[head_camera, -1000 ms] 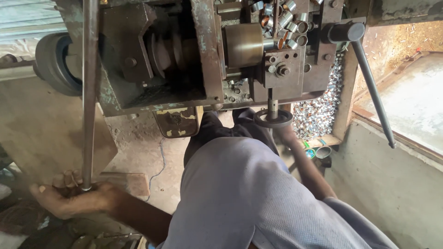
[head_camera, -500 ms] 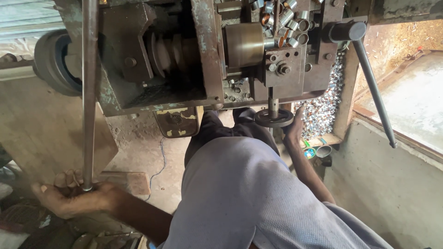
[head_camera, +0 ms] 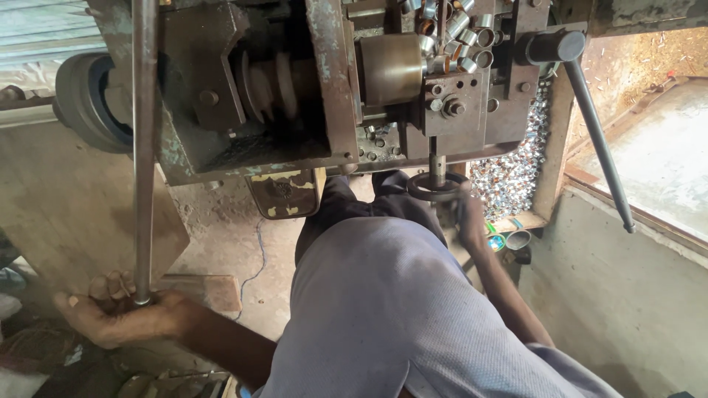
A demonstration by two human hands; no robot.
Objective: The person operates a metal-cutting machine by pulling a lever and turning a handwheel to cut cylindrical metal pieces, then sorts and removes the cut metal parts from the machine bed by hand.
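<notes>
Left hand (head_camera: 110, 313), at eight o'clock, closes around the bottom end of a long steel rod (head_camera: 144, 147) running straight toward twelve. Right hand (head_camera: 470, 221) grips the small handwheel (head_camera: 436, 187) below the machine (head_camera: 310, 88).

No packages, signs or screens in view. Nearest thing to label: plate (head_camera: 286, 193), small, metal, roughly rectangular with rounded lower corners, hanging under machine frame at centre, just left of grey-clad knee. Surface dark brown with patches of worn yellow paint along top and bottom edges; round boss at middle. Any marking on it too worn to tell. Below right of machine, small round items in teal and green beside post; too small to tell whether packaging.
</notes>
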